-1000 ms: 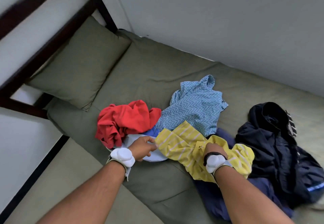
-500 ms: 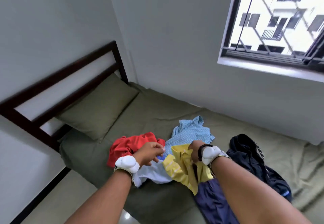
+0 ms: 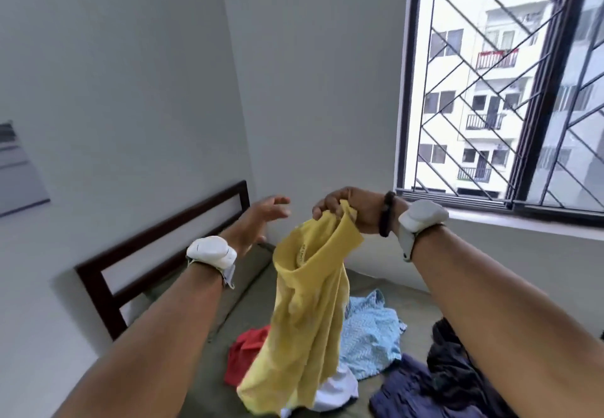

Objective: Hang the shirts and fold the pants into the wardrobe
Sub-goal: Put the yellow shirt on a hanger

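Right hand (image 3: pixel 343 210) grasps yellow shirt (image 3: pixel 307 313) by its top, held up above bed (image 3: pixel 242 300); left hand (image 3: pixel 261 221) released, fingers spread beside it. Step: shirt pickup. Next likely needs a two-handed spread for hanging.

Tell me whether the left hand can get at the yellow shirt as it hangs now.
Probably yes. The left hand is open and holds nothing, level with the top of the yellow shirt, which hangs from the right hand; only open air lies between them.
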